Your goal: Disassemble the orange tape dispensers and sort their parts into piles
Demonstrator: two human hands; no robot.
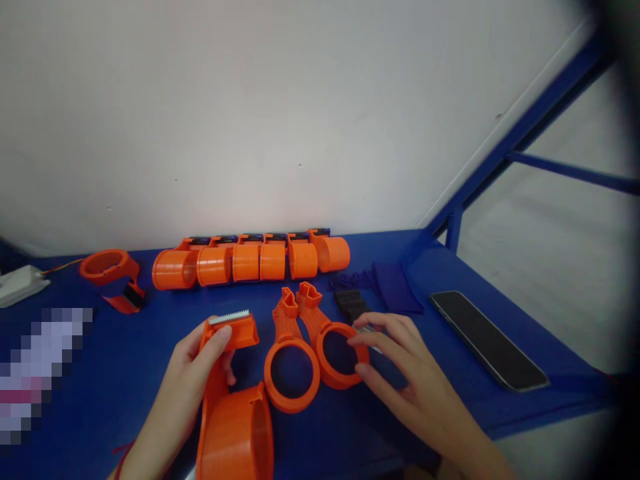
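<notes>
Hollow-drummed orange dispenser (233,433) is held in left fingers (216,345).

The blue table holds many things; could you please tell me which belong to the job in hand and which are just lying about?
Probably job-related:
held orange piece with toothed strip, in the left hand
two orange ringed pieces, by the right hand
row of six similar orange pieces
far-left orange piece
black pieces
dark blue pieces

Probably just lying about:
phone
white box
</notes>
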